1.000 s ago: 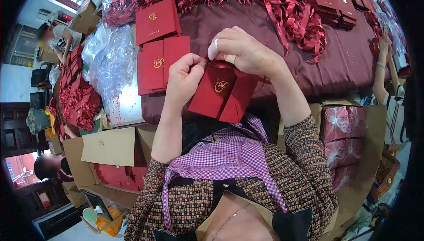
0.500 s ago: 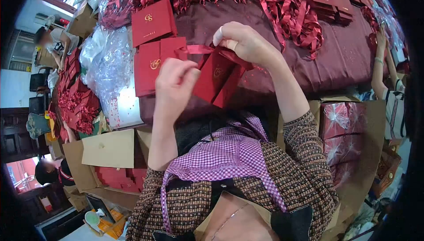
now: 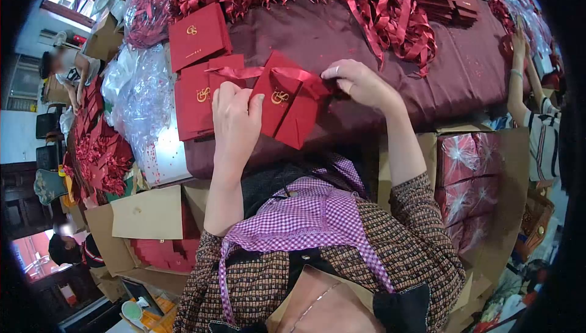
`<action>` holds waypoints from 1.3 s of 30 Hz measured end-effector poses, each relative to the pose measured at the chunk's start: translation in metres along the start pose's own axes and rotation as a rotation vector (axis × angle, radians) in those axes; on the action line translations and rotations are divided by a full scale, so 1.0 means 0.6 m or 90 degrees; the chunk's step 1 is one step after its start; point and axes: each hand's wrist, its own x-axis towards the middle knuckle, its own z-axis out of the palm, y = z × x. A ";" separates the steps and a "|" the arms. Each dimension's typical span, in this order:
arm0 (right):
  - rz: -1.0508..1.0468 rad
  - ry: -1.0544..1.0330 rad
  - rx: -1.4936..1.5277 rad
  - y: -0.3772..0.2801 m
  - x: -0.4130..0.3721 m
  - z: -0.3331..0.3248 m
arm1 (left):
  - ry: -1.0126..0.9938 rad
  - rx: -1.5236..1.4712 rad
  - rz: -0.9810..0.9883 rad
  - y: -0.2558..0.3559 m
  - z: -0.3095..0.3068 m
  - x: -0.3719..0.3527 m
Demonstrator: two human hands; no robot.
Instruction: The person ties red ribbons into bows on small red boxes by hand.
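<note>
L hand (image 3: 235, 119) is gripping the red card (image 3: 287, 110) by its left edge, fingers curled close, thumb pressing on the front. The card is hanging tilted, gold emblem facing up, just above the near edge of the maroon cloth (image 3: 342, 34) that is covering the table.

R hand (image 3: 360, 83) is pinching the ribbon (image 3: 241, 72) at the card's right corner, fingertips narrow and closed on it. The ribbon is running across the card's top, w/ its free end trailing left over the card stack (image 3: 195, 98).

Ribbon pile (image 3: 378, 9) is lying along the far side. Clear plastic wrap (image 3: 137, 98) is sitting left of the stack. A co-worker's arm (image 3: 522, 58) is reaching in at the right edge.
</note>
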 end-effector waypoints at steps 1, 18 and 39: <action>-0.050 0.028 -0.089 -0.012 -0.006 0.007 | -0.031 -0.025 -0.018 -0.003 0.002 0.001; 0.120 0.241 0.802 -0.051 -0.065 -0.042 | -0.080 -0.252 -0.252 -0.021 0.028 0.010; -0.108 0.340 0.021 -0.131 0.013 0.100 | -0.190 -0.577 -0.316 -0.007 0.009 0.001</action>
